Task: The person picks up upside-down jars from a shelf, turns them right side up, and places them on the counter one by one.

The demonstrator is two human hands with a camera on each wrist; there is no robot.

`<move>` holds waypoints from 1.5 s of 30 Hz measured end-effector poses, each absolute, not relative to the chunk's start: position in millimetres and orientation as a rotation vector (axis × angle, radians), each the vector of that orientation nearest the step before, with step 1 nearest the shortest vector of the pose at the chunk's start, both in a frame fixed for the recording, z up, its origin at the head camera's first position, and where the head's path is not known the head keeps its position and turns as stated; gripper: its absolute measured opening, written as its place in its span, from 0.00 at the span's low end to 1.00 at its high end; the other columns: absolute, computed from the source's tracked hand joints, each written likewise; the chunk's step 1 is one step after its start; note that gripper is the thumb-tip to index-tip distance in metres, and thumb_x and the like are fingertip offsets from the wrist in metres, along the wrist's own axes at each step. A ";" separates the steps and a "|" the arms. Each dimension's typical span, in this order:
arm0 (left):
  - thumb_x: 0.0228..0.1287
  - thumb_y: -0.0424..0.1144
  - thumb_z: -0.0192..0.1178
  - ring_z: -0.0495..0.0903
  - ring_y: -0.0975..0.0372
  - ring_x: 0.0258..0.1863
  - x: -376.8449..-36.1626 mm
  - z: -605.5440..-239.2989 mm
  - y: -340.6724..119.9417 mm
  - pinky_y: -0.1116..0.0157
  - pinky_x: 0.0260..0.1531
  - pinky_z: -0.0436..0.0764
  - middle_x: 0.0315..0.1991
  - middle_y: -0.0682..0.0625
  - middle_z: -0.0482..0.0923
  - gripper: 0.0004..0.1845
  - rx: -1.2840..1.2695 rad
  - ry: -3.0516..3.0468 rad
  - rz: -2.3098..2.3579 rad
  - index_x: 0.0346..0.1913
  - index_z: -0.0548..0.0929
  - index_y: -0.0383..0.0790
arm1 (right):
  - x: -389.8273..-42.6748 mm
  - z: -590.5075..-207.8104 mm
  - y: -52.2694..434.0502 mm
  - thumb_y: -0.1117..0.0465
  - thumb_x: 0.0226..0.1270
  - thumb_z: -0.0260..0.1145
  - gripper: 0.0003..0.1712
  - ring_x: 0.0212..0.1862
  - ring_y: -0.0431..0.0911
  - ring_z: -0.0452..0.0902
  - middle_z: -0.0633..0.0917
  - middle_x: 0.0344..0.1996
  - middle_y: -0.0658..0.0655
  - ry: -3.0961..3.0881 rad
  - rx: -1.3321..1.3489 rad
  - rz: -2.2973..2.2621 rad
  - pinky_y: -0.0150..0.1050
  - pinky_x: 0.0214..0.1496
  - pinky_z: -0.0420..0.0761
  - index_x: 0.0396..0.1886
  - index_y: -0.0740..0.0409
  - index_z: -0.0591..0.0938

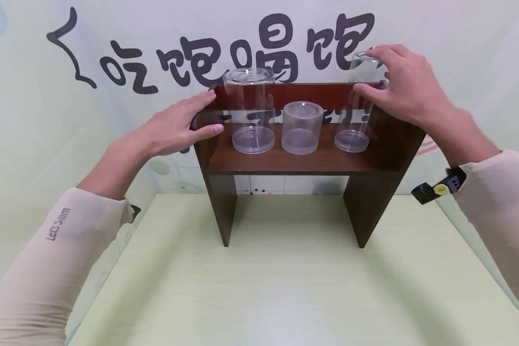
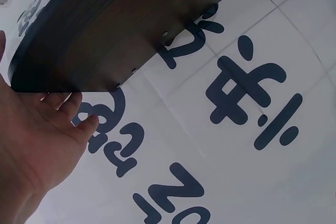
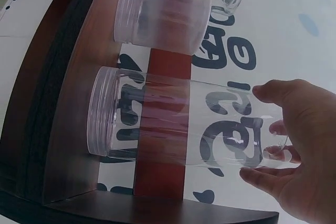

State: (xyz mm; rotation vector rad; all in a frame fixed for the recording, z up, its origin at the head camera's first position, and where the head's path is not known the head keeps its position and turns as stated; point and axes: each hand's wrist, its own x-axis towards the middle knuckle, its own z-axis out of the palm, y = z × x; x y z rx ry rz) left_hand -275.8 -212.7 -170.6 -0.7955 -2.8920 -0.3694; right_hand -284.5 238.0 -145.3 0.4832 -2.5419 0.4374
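Dark wooden shelf (image 1: 372, 163) on green table (image 1: 285, 288), three clear jars (image 1: 302, 127) atop.

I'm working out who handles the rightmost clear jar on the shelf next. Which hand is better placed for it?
The right hand: its fingers already curl around the top of the tall clear jar. The left hand rests on the wooden shelf at its far left end.

middle jar (image 1: 302, 127) short, inverted | pale green table (image 1: 285, 288) | lettered backdrop (image 1: 177, 57)
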 end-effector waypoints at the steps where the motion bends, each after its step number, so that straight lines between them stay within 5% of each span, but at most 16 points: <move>1: 0.74 0.72 0.47 0.44 0.47 0.86 -275.6 -171.1 -212.6 0.35 0.79 0.51 0.88 0.50 0.41 0.50 -0.797 -2.889 -0.375 0.87 0.47 0.47 | -284.2 -145.6 237.5 0.51 0.75 0.67 0.41 0.78 0.66 0.63 0.67 0.79 0.67 -2.538 0.482 0.442 0.68 0.77 0.66 0.82 0.60 0.66; 15: 0.74 0.71 0.49 0.44 0.48 0.86 -276.3 -172.7 -210.6 0.36 0.80 0.51 0.88 0.50 0.41 0.51 -0.798 -2.874 -0.401 0.87 0.46 0.47 | -270.4 -147.1 239.9 0.53 0.73 0.70 0.37 0.76 0.62 0.68 0.72 0.77 0.64 -2.431 0.532 0.441 0.64 0.73 0.74 0.77 0.61 0.73; 23: 0.74 0.70 0.50 0.45 0.48 0.86 -275.7 -172.0 -211.1 0.35 0.80 0.51 0.88 0.50 0.42 0.50 -0.797 -2.859 -0.429 0.87 0.46 0.48 | -249.2 -144.6 242.1 0.55 0.71 0.73 0.35 0.75 0.54 0.73 0.74 0.76 0.57 -2.345 0.521 0.485 0.32 0.69 0.76 0.75 0.57 0.77; 34: 0.73 0.71 0.50 0.46 0.47 0.86 -276.5 -173.3 -211.4 0.34 0.79 0.52 0.87 0.50 0.43 0.51 -0.779 -2.856 -0.434 0.87 0.46 0.49 | -219.4 -148.5 244.9 0.60 0.64 0.80 0.36 0.67 0.53 0.81 0.79 0.72 0.52 -2.210 0.575 0.520 0.19 0.60 0.75 0.72 0.53 0.81; 41: 0.73 0.71 0.50 0.46 0.47 0.86 -276.7 -174.5 -211.6 0.33 0.78 0.52 0.87 0.49 0.44 0.51 -0.775 -2.857 -0.429 0.87 0.47 0.49 | -199.7 -152.4 249.5 0.60 0.62 0.81 0.37 0.59 0.20 0.77 0.80 0.71 0.43 -2.163 0.560 0.540 0.18 0.58 0.76 0.72 0.46 0.82; 45: 0.73 0.71 0.51 0.45 0.48 0.86 -276.8 -175.4 -211.5 0.34 0.79 0.52 0.87 0.49 0.43 0.51 -0.781 -2.856 -0.447 0.87 0.47 0.48 | -189.3 -156.6 251.6 0.63 0.60 0.82 0.37 0.52 0.14 0.76 0.82 0.69 0.45 -2.112 0.556 0.608 0.19 0.57 0.77 0.70 0.47 0.83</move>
